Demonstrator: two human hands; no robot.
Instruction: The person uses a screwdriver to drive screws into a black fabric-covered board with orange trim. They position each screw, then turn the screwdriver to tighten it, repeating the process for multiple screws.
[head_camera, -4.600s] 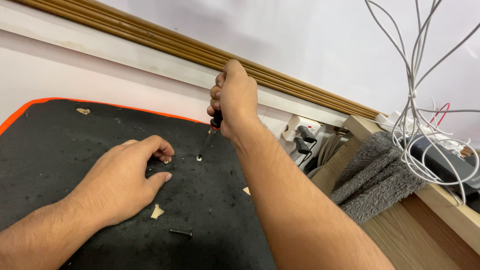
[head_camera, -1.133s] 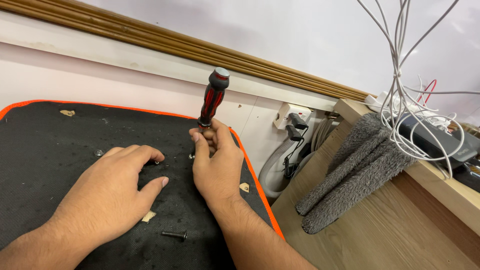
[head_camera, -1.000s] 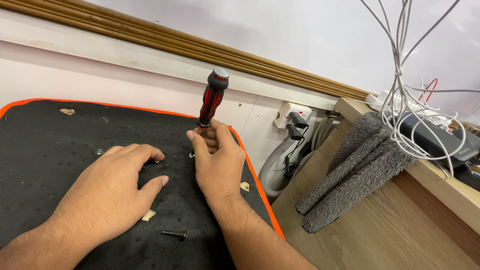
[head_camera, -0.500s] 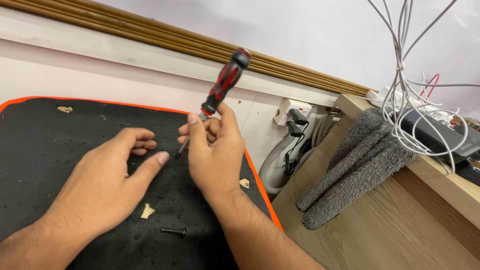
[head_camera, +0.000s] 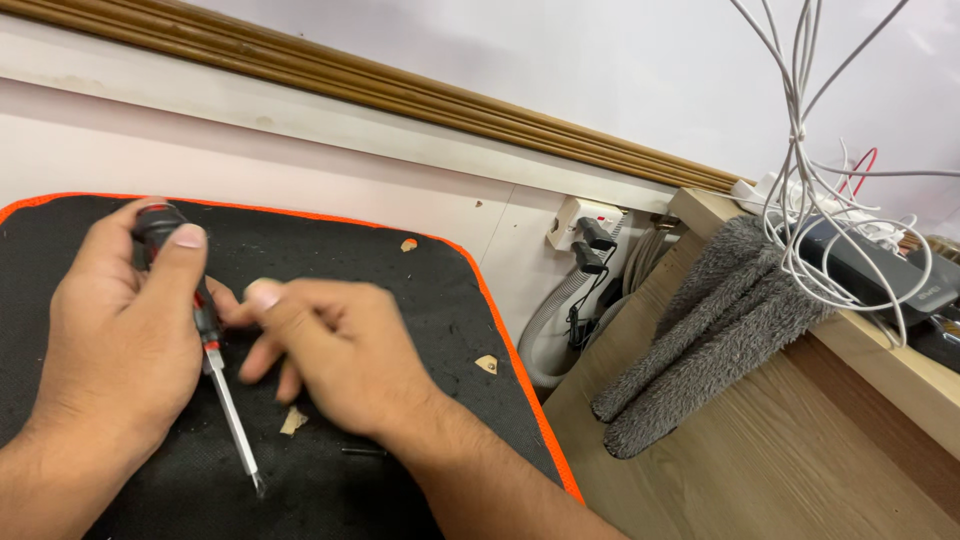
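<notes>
Screwdriver (head_camera: 205, 340) in left hand (head_camera: 120, 330) — right hand (head_camera: 335, 350) alongside.

No packages, signs or screens are seen. One small pale label (head_camera: 921, 296) is borne on the side of a dark box-shaped device (head_camera: 868, 268) at the far right, under the white cables (head_camera: 800, 150); its print is too small to be made out.
</notes>
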